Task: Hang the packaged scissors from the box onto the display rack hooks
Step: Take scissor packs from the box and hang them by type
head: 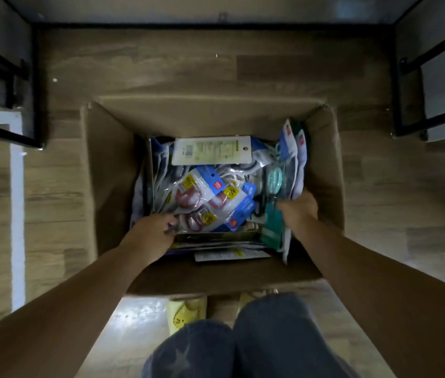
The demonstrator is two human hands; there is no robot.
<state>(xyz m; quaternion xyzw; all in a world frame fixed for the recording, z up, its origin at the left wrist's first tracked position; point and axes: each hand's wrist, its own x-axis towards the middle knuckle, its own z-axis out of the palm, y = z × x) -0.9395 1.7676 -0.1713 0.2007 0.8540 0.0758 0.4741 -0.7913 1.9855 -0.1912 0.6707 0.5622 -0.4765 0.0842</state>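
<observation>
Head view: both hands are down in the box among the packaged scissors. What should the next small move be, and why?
Probably lift one pack out. The left hand pinches the edge of the red-handled scissors packs, the right hand holds the upright packs, and all packs are still inside the cardboard box.

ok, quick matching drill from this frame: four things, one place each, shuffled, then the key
1. left hand
2. right hand
3. white pack
4. yellow slippers

A. far end of the pile, printed back up
B. floor, near side of the cardboard box
C. near-left of the pile
D. right side of the pile

Pairs: 1-C, 2-D, 3-A, 4-B
</observation>
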